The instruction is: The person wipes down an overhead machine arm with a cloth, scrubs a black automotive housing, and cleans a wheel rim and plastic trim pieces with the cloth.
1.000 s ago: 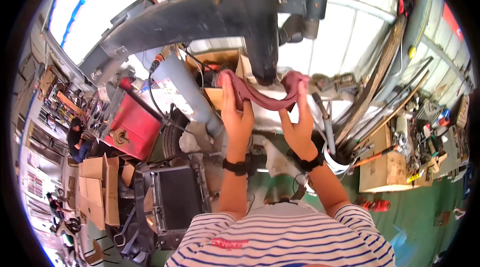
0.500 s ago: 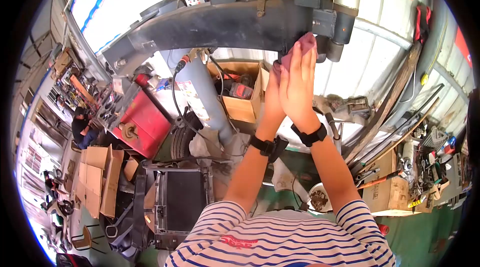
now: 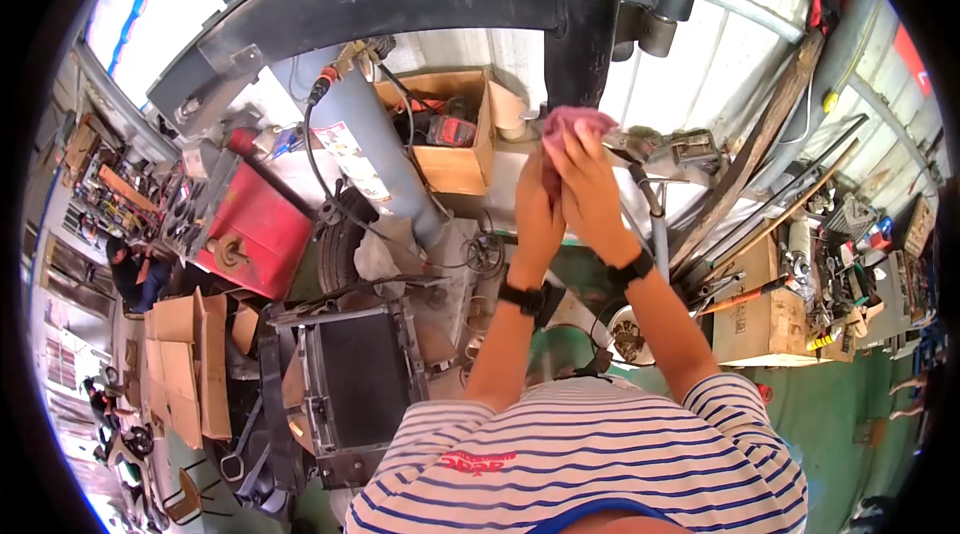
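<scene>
A dark red cloth (image 3: 580, 119) is bunched up between my two hands, at the lower end of the black metal post (image 3: 582, 54). My left hand (image 3: 538, 214) presses on the cloth from the left. From the right, my right hand (image 3: 592, 189) lies over the cloth with its fingers pointing up. The palms face each other, and the hands hide most of the cloth. Whether the cloth touches the post cannot be made out.
Behind stand a grey cylinder (image 3: 365, 154) with a hose and a cardboard box (image 3: 455, 169) of tools. A red cabinet (image 3: 262, 234) and a seated person (image 3: 140, 274) are at left. At right are long rods (image 3: 790, 209) and a tool-covered box (image 3: 765, 319).
One second ago the cloth was stretched between my separated hands. They came together around it, then moved down and slightly left in view from half a second ago. The camera view has shifted.
</scene>
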`<state>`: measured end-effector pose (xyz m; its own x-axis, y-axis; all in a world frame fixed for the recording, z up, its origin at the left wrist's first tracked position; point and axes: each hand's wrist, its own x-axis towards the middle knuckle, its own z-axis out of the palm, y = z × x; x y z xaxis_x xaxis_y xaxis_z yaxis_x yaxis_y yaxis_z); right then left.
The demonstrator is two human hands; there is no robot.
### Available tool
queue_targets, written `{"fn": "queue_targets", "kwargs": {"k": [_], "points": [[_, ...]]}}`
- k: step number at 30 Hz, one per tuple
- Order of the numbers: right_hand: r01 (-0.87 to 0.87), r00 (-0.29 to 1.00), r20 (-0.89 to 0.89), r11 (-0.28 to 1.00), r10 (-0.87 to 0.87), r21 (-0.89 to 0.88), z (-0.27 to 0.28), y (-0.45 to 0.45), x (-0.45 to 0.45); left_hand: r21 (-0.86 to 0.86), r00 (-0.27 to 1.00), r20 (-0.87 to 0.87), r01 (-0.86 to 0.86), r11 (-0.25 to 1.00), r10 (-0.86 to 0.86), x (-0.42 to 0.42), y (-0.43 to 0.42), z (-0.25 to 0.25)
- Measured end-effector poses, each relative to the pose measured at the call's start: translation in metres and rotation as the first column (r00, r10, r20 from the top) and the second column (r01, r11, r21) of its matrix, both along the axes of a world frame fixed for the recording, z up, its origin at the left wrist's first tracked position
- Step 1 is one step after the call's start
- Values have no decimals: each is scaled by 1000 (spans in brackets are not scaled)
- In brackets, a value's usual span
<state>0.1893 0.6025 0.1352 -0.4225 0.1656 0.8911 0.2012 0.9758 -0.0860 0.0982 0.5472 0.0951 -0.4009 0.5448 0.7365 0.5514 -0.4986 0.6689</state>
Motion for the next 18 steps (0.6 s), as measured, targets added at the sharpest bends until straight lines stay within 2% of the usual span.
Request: {"fn": "queue_targets", "kwargs": {"k": [1,3,4,6,7,10,12,13,14,15,16,17,18], "points": [[10,1000,12,1000,-10,13,-7,-3,2,13,1000,12,10,1000,-10,3,-3,-7],[-75,997,-33,973,69,-220,-21,-15,11,-36,999,11,31,999,-31,10,-13,-23],[-63,998,-18,974,61,-216,-22,-23,15,-31,999,25,40,999,-39,12,-17,-23],[-203,978,-144,875,154,-440,-18,-34,22,-9,999,-4,-40,999,40,14,-23,-18],[-124,990,-110,917,89,-379,-13,-35,29,105,998,-18,-64,992,67,15,-21,-14],[-16,988,-151,928,-43,-372,5,-35,50,36,993,-13,-121,992,121,21,-27,11],[90,977,-152,928,-153,-361,16,-28,65,-66,996,43,-79,995,82,24,-15,13],[34,968,-214,912,-132,-410,19,-26,69,-185,972,223,111,977,-68,28,-10,18],[-26,952,-283,894,-114,-447,23,-24,72,-255,894,408,307,917,-186,33,-7,19],[65,963,-213,912,-163,-405,29,-22,77,-264,891,415,312,913,-185,44,-3,15],[66,964,-211,912,-163,-405,34,-18,78,-97,801,550,342,935,-236,58,5,12],[107,977,-133,928,-164,-357,39,-13,77,76,691,657,337,938,-302,64,12,11],[145,984,-54,940,-169,-310,42,-8,77,74,692,657,336,939,-300,63,17,5]]}}
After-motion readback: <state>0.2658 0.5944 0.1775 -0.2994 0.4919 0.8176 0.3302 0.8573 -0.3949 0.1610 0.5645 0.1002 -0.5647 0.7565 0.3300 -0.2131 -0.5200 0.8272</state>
